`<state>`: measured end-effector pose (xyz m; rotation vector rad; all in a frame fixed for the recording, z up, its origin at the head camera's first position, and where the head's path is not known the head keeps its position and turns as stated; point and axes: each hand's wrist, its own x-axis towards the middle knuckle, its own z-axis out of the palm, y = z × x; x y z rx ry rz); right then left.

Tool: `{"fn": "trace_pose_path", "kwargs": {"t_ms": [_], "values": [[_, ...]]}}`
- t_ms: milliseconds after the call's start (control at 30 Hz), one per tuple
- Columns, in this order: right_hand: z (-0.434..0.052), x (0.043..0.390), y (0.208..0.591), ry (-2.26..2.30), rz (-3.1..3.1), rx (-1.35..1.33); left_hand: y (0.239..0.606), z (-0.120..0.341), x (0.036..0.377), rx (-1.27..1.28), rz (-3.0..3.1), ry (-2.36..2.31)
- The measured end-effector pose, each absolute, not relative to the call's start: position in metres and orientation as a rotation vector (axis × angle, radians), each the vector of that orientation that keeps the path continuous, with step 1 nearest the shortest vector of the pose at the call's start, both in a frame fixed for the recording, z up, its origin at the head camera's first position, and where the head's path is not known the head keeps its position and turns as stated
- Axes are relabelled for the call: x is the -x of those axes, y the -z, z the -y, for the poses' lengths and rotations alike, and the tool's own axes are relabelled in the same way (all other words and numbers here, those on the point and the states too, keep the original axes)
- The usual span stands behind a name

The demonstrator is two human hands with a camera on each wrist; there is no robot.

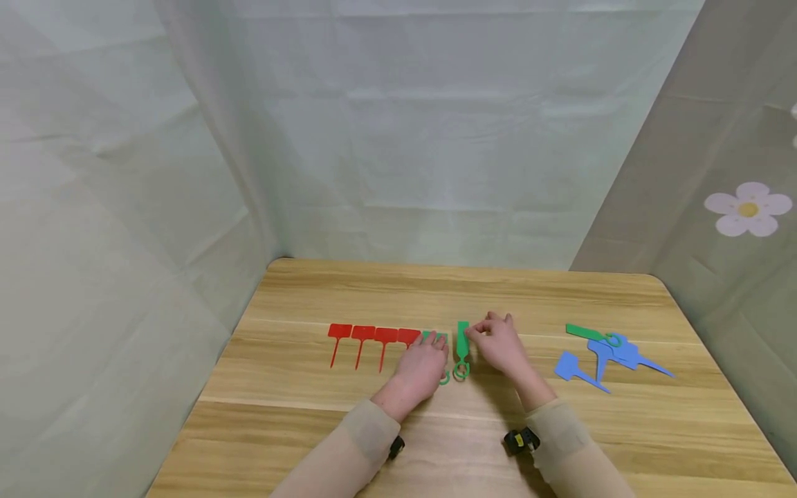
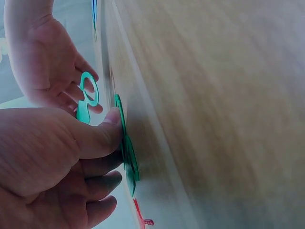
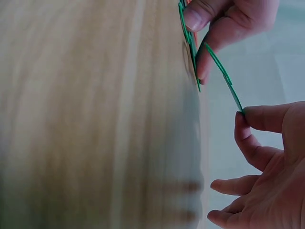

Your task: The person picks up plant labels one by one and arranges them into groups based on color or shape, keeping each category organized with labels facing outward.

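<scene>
My right hand [image 1: 501, 342] pinches the flat end of a green ring-ended plant tag [image 1: 462, 340] between thumb and index finger, its other fingers spread. In the right wrist view that tag hangs tilted above the table, ring end toward the left hand. My left hand [image 1: 422, 363] lies palm down over green tags [image 1: 444, 380] on the table, its fingers fairly straight. In the left wrist view its thumb touches the edge of a green tag [image 2: 129, 162]; how many lie there is partly hidden. Several red T-shaped plant tags [image 1: 340, 330] lie in a row just left of it.
On the right of the wooden table [image 1: 299, 429], several blue T-shaped tags [image 1: 568, 365] lie in a loose pile, with one green tag [image 1: 582, 332] across them. A pale cloth [image 1: 423, 152] hangs behind the table, and cloth also hangs at both sides.
</scene>
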<state>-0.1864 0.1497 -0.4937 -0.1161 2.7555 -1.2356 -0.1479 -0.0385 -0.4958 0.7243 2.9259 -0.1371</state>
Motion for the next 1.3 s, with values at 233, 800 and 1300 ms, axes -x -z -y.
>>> {"fn": "trace_pose_path", "kwargs": {"t_ms": [233, 800, 1300], "values": [[-0.148, 0.185, 0.499, 1.192, -2.746, 0.120, 0.497, 0.039, 0.148, -0.735, -2.922, 0.161], [-0.140, 0.186, 0.501, 1.060, -2.803, 0.104, 0.494, 0.039, 0.148, -0.713, -2.907, 0.111], [-0.130, 0.188, 0.500, 0.749, -2.920, 0.162, 0.495, 0.041, 0.149, -0.745, -2.922, 0.146]]}}
